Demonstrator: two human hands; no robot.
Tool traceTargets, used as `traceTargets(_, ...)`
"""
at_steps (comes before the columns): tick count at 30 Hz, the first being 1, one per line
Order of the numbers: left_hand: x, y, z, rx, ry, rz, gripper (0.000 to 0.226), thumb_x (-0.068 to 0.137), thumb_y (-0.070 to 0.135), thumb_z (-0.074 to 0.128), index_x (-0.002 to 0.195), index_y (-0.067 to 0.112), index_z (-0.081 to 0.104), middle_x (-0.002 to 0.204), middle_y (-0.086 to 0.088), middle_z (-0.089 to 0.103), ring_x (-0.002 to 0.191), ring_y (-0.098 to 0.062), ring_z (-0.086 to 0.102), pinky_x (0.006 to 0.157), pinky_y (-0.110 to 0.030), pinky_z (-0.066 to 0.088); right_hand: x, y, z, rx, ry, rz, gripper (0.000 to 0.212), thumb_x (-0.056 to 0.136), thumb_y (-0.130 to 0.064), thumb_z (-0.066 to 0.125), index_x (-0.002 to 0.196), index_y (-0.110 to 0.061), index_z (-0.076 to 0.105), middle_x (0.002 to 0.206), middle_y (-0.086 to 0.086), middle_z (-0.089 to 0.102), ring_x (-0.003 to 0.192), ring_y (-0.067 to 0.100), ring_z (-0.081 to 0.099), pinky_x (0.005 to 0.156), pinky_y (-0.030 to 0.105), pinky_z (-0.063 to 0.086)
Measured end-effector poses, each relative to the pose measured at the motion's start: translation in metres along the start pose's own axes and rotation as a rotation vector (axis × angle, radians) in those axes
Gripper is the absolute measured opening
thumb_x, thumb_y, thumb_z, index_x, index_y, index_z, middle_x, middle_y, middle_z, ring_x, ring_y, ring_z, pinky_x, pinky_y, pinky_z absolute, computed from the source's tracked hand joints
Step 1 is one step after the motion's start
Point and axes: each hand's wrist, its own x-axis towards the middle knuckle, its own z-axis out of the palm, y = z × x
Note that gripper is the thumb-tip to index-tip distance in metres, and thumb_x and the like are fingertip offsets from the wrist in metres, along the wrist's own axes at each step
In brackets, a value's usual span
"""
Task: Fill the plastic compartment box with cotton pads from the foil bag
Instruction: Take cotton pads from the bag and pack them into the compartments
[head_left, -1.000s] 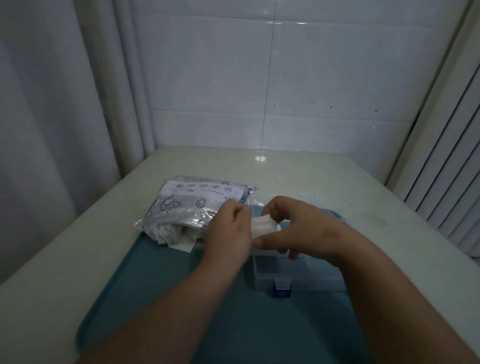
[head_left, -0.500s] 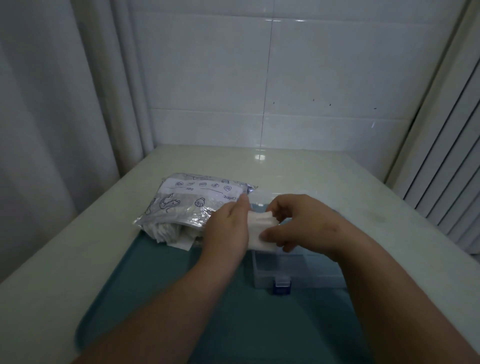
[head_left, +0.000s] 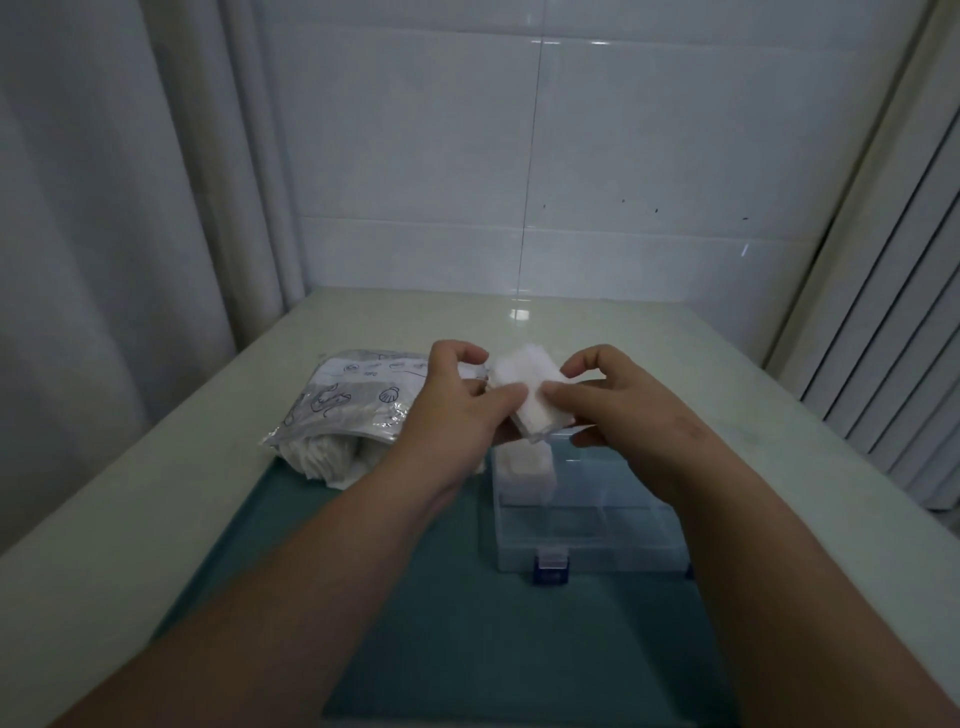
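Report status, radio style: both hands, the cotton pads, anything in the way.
Left hand and right hand both pinching stack of cotton pads above compartment box. One left compartment holds loaded pads. Nothing seen blocking the box.

A person's left hand (head_left: 457, 410) and right hand (head_left: 618, 410), seen from a head-worn camera in dim light, are both bare, with short, rounded fingers. The left forearm (head_left: 322, 561) and right forearm (head_left: 769, 545) are broad and also bare, uncovered as far as the view reaches. A small, faint oval mark sits on the right forearm just behind the wrist.
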Motion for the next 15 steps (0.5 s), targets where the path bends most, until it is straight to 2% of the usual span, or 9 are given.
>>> traceTargets(4, 0.005, -0.004, 0.012, 0.115, 0.005, 0.014, 0.031, 0.088, 0.012, 0.069, 0.101, 0.020, 0.042, 0.098, -0.021, 0.068, 0.082, -0.028, 0.073, 0.072, -0.044, 0.062, 0.003, 0.004, -0.012, -0.052, 0.035, -0.002, 0.022, 0.087, -0.019, 0.068, 0.100, -0.018, 0.051, 0.098, 0.010, 0.070, 0.087, 0.028, 0.069, 0.080, 0.042, 0.059)
traceTargets(9, 0.013, -0.009, 0.027, 0.443, 0.032, 0.071, 0.022, 0.089, 0.021, 0.069, 0.082, 0.019, 0.048, 0.085, -0.010, 0.065, 0.074, -0.024, 0.069, 0.066, -0.043, 0.061, 0.006, 0.012, -0.021, -0.107, 0.054, 0.087, 0.033, 0.084, -0.017, 0.072, 0.104, -0.019, 0.047, 0.102, 0.014, 0.063, 0.081, 0.028, 0.070, 0.068, 0.036, 0.062)
traceTargets(13, 0.016, -0.010, 0.033, 0.623, -0.030, 0.078, 0.017, 0.092, 0.021, 0.063, 0.079, 0.023, 0.051, 0.079, -0.006, 0.065, 0.070, -0.023, 0.066, 0.058, -0.032, 0.048, 0.009, 0.016, -0.020, -0.219, 0.062, 0.084, 0.019, 0.090, -0.020, 0.065, 0.099, -0.022, 0.048, 0.102, 0.010, 0.058, 0.083, 0.026, 0.066, 0.065, 0.033, 0.062)
traceTargets(15, 0.017, -0.012, 0.036, 0.706, -0.055, 0.081, 0.014, 0.094, 0.021, 0.059, 0.082, 0.024, 0.051, 0.082, -0.004, 0.064, 0.076, -0.024, 0.064, 0.061, -0.031, 0.047, 0.010, 0.017, -0.021, -0.293, 0.068, 0.067, 0.014, 0.091, -0.018, 0.063, 0.096, -0.021, 0.050, 0.101, 0.008, 0.057, 0.085, 0.024, 0.062, 0.066, 0.031, 0.061)
